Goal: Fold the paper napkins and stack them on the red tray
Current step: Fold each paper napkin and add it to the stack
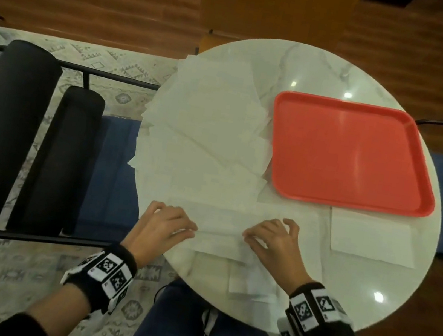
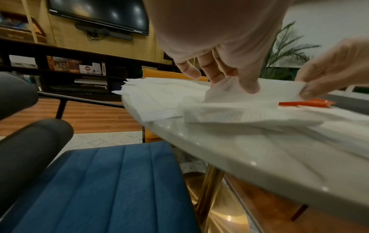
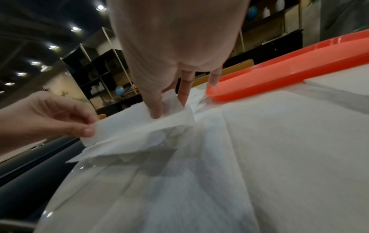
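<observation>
Table [image 1: 340, 286]: round, white marble top, seen across the centre and right of the head view.
Napkin [image 1: 220, 225]: one white sheet at the lower centre of the head view, lifted at its near edge off the sheets beneath; a fold is partly formed.
Left hand [image 1: 165, 225]: lower centre-left of the head view; thumb and forefinger are closed on the napkin's left corner, as the right wrist view shows at its left edge.
Right hand [image 1: 272, 240]: lower centre of the head view, just right of the left hand; the napkin's right corner is pinched between thumb and fingers, other fingers spread above the paper.
Pile [image 1: 209, 125]: loose unfolded napkins fanned over the table's left half, some corners hanging past the rim.
Tray [image 1: 351, 155]: red, upper right of the table, flat; nothing is seen lying in it. Pile edges touch its left side.
Single sheet [image 1: 371, 237]: lies flat below the tray, at the right of the head view.
Chair [image 1: 115, 175]: blue seat, black bolsters, at the left of the frame beside the table.
</observation>
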A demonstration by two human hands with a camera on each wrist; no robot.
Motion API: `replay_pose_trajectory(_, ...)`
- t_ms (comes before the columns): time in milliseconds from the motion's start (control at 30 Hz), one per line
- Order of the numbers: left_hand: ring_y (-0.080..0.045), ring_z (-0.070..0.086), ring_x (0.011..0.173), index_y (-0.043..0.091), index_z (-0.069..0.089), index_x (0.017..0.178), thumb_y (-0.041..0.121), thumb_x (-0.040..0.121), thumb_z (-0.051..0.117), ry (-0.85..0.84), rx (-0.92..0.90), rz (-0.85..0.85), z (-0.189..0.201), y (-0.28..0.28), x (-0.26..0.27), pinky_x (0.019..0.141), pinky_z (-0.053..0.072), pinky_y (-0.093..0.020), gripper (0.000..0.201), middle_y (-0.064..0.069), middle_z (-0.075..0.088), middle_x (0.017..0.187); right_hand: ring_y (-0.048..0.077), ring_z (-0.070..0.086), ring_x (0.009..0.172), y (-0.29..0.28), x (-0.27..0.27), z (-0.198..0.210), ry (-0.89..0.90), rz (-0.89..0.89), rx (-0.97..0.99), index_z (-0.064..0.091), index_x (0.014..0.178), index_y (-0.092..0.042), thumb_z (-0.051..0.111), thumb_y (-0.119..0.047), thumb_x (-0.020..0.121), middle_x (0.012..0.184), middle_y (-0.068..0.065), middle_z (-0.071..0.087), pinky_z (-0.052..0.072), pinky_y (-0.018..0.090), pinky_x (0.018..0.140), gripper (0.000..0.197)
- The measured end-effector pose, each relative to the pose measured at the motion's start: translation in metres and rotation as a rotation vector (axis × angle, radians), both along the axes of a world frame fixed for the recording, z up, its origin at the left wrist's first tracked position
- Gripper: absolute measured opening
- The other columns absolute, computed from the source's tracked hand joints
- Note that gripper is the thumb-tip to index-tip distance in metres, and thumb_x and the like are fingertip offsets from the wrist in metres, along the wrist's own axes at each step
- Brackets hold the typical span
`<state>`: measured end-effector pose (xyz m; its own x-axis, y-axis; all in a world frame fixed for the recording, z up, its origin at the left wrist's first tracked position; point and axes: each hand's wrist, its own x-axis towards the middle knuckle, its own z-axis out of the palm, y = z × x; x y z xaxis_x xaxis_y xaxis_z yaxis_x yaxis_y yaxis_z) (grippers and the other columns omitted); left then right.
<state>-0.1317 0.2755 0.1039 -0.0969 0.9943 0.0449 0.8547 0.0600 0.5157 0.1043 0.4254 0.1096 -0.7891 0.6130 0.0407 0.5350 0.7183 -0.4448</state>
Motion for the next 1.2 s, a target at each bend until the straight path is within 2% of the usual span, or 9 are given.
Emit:
replay_pose_trajectory(100,-0.008,0.058,0.069,0.033,0.070,0.087,0.046,0.087,0.044,0.151,-0.053,0.000,0.001,-0.007,-0.004,0.073,0.026,-0.028,0.029,0.016,0.062,0.082,0.003,0.053,0.080,-0.005,0.005,-0.004,0.011,0.003,0.003,0.067,0.078,-0.030,0.058,-0.033,0.081,0.078,-0.016,0.066,0.025,0.036,0.093,0.009)
replay_pose_trajectory(233,-0.011,0.054,0.070,0.034,0.070,0.081,0.050,0.086,0.045,0.102,-0.032,0.138,0.014,0.001,-0.019,0.073,0.022,-0.028,0.030,0.016,0.062,0.076,0.006,0.058,0.081,0.008,0.000,0.009,0.042,-0.114,-0.030,0.070,0.081,-0.030,0.067,-0.029,0.080,0.080,-0.015,0.068,0.027,0.039,0.092,0.003)
replay_pose_trajectory(333,-0.010,0.055,0.074,0.032,0.069,0.078,0.051,0.079,0.063,-0.185,-0.017,0.310,0.042,0.025,-0.032,0.078,0.034,-0.031,0.020,0.013,0.065,0.077,-0.005,0.059,0.078,0.030,-0.012,0.041,0.204,-0.203,-0.190,0.069,0.082,-0.024,0.073,-0.023,0.081,0.079,-0.016,0.066,0.037,0.027,0.087,0.004)
replay_pose_trajectory(433,-0.012,0.064,0.084,0.019,0.067,0.078,0.028,0.074,0.079,-0.618,-0.054,0.398,0.081,0.050,-0.044,0.080,0.047,-0.023,0.015,0.001,0.069,0.085,-0.012,0.057,0.072,0.050,-0.018,0.084,0.277,-0.272,-0.372,0.066,0.082,-0.022,0.071,-0.017,0.082,0.073,-0.023,0.064,0.039,0.004,0.070,0.008)
replay_pose_trajectory(700,-0.015,0.069,0.072,-0.002,0.061,0.097,0.009,0.080,0.070,-0.999,-0.316,0.253,0.136,0.041,-0.037,0.062,0.052,-0.018,0.022,-0.013,0.074,0.080,0.011,0.061,0.055,0.042,0.010,0.152,0.302,-0.208,-0.751,0.070,0.081,-0.004,0.068,-0.002,0.082,0.059,0.007,0.068,0.047,0.013,0.061,0.003)
replay_pose_trajectory(867,-0.013,0.069,0.071,0.005,0.064,0.097,0.011,0.082,0.070,-0.969,-0.375,0.318,0.115,0.063,-0.047,0.060,0.052,-0.018,0.017,-0.009,0.075,0.083,0.013,0.059,0.055,0.074,-0.013,0.127,0.220,-0.230,-0.796,0.067,0.079,-0.006,0.067,0.000,0.082,0.061,0.004,0.066,0.050,0.019,0.057,0.007)
replay_pose_trajectory(1033,-0.016,0.062,0.073,0.012,0.064,0.083,0.018,0.082,0.072,-0.647,-0.439,0.317,0.055,0.081,-0.062,0.068,0.051,-0.029,0.010,0.001,0.068,0.076,0.007,0.058,0.059,0.100,-0.045,0.061,-0.041,-0.174,-0.594,0.068,0.082,-0.014,0.070,-0.009,0.082,0.065,0.000,0.064,0.047,0.024,0.063,0.005)
replay_pose_trajectory(1100,-0.019,0.060,0.079,0.018,0.064,0.077,0.021,0.079,0.075,-0.545,-0.421,0.356,0.038,0.083,-0.066,0.079,0.049,-0.035,0.011,-0.001,0.067,0.081,0.012,0.060,0.067,0.100,-0.054,0.046,-0.075,-0.202,-0.524,0.069,0.086,-0.011,0.069,-0.011,0.082,0.069,0.001,0.065,0.045,0.017,0.064,0.004)
replay_pose_trajectory(1200,-0.015,0.058,0.076,0.019,0.067,0.080,0.021,0.077,0.076,-0.529,-0.298,0.459,0.032,0.085,-0.064,0.074,0.046,-0.024,0.010,0.001,0.065,0.079,0.011,0.056,0.071,0.094,-0.058,0.043,-0.038,-0.232,-0.445,0.071,0.088,-0.007,0.066,-0.012,0.085,0.073,0.000,0.064,0.038,0.003,0.058,0.008)
